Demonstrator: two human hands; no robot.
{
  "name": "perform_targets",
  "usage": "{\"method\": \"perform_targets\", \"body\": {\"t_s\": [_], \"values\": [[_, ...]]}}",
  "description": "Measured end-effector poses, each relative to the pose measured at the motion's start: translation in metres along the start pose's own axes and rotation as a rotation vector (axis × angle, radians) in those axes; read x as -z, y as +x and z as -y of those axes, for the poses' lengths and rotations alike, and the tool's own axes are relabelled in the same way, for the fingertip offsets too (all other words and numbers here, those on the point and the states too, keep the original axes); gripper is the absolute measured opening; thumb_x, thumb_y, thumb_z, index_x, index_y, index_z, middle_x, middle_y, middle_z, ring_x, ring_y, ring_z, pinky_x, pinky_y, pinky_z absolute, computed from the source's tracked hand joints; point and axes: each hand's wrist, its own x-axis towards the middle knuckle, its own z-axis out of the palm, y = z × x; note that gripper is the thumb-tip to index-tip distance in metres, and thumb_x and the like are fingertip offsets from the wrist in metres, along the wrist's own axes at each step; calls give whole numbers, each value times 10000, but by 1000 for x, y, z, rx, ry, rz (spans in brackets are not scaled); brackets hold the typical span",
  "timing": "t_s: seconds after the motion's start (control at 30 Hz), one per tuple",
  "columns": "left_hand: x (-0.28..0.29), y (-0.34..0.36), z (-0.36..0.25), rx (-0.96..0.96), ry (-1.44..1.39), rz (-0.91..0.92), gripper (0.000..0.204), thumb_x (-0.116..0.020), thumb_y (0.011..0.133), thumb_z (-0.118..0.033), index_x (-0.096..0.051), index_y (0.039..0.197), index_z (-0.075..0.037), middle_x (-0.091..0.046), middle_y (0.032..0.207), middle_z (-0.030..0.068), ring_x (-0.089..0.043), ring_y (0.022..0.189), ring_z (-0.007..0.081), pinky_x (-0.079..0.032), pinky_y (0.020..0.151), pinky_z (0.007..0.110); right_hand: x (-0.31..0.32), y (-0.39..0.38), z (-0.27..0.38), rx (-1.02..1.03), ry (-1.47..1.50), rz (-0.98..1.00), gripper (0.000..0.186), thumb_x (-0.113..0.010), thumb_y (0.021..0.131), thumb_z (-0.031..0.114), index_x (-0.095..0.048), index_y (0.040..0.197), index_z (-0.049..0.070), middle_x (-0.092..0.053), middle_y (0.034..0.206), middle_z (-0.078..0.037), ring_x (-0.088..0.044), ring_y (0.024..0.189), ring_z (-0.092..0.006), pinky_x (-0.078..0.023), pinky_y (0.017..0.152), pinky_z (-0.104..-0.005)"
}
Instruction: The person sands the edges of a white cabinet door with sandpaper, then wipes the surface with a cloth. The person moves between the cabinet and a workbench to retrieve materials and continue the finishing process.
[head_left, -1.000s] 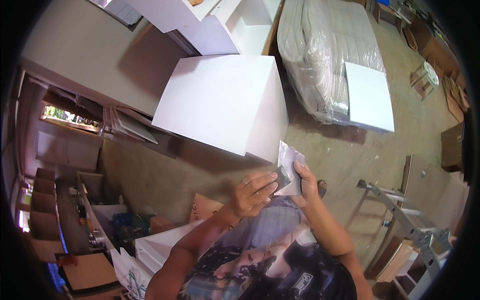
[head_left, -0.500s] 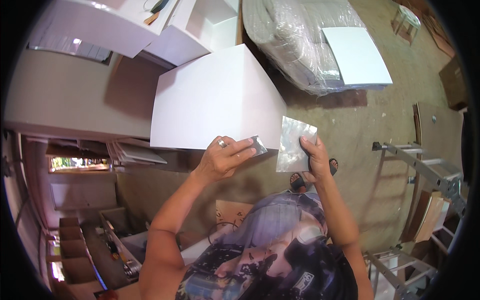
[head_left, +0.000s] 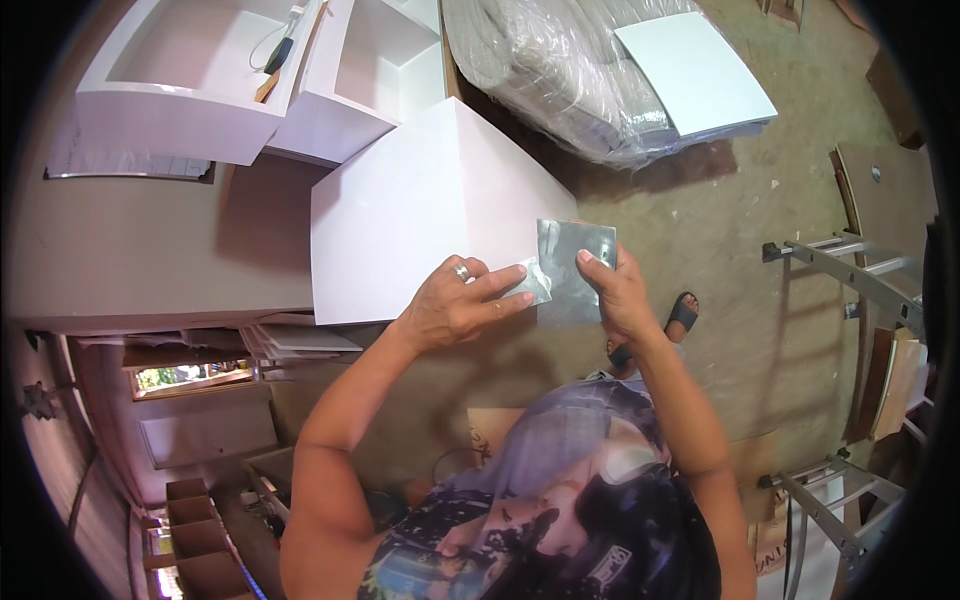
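Observation:
My left hand point(head_left: 455, 303) grips a small flat grey blade point(head_left: 533, 283) between its thumb and outstretched fingers. A whitish patch shows on that blade; whether it is paste or glare I cannot tell. In my right hand point(head_left: 628, 298) is a larger, thin, rectangular metal plate point(head_left: 562, 265), shiny and grey, with the thumb lying over its face. The blade's edge meets or overlaps the plate's left side in view. Just beyond both hands stands a large white box-shaped cabinet point(head_left: 400, 210), its corner edge facing me.
White open cabinets point(head_left: 365, 75) stand behind, at the far left. Plastic-wrapped padding point(head_left: 550, 80) carries a white panel point(head_left: 700, 75). Metal ladders point(head_left: 865, 270) are on the right, beside stacked boards point(head_left: 890, 390). My sandalled foot point(head_left: 683, 313) is on the floor below.
The blade and the plate have come together; they were apart before. The plate now looks darker and tilted differently. My view has shifted, and my feet stand farther apart.

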Motion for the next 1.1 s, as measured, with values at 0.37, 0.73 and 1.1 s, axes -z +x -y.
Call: {"method": "perform_targets", "body": {"t_s": [0.37,0.73,1.1], "values": [[-40,-52,109,392,-140,150,395,-581,878,-23,-613,1251,-147,-620,1260,98,-622,995,303,-465,825,394,84,3,-17,45,266,-217,360,-584,941,118,-492,1264,-9,-631,1104,-106,-655,943,-190,-552,825,-337],[-79,-74,107,350,15,248,485,-603,831,-7,-599,1281,-186,-565,1342,64,-566,1151,280,-362,1011,473,140,-42,-42,7,234,-345,348,-555,960,105,-472,1278,-11,-638,1097,-117,-676,934,-220,-582,810,-370],[-79,-94,77,363,147,272,500,-605,828,-20,-601,1282,-232,-558,1339,36,-533,1178,273,-312,1056,536,124,-18,-44,-30,201,-262,352,-574,936,108,-488,1256,-10,-637,1093,-110,-660,955,-198,-559,835,-354]]}}
